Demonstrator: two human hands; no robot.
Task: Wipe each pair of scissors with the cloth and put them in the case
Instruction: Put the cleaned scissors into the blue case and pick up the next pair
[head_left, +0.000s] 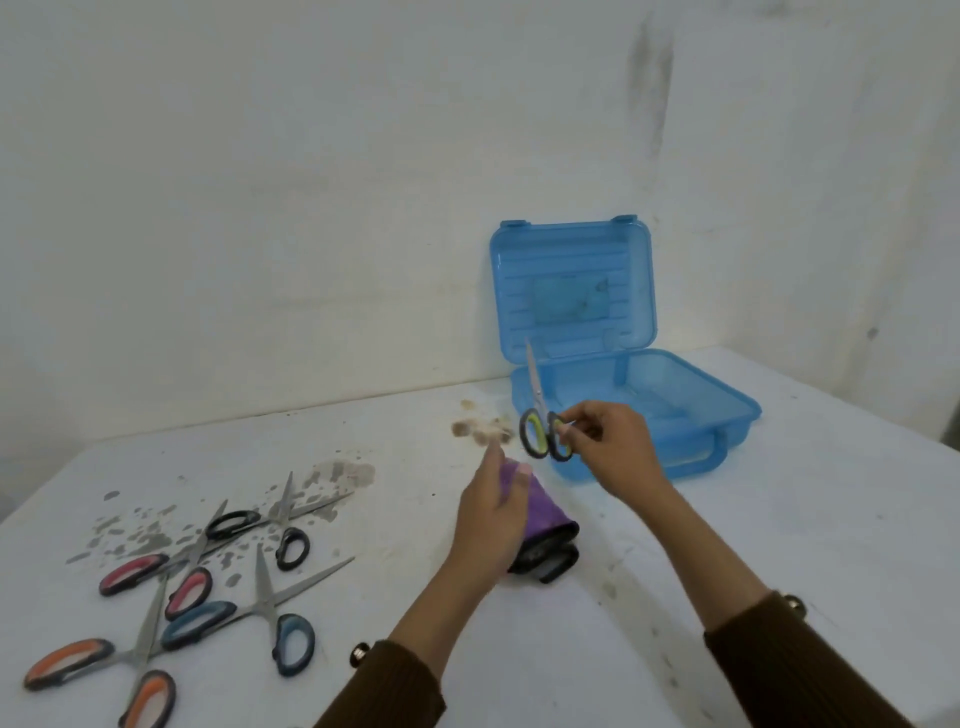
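My right hand (618, 447) pinches the handle of the yellow-green and black scissors (540, 415), blades pointing up, in front of the near left corner of the open blue case (691, 415). My left hand (493, 514) holds the purple cloth (540, 512), whose dark lower end hangs onto the white table (779, 519). The case's tray looks empty from here, and its lid (571, 291) stands upright against the wall. Several other scissors lie at the left: black-handled (260, 525), pink-handled (166, 577), blue-handled (260, 618) and orange-handled (119, 670).
Grey stains and flaking paint (332, 478) mark the table around the loose scissors. Brown crumbs or stains (478, 428) lie just left of the case. The wall rises directly behind the case, and the table's right edge runs close beside it.
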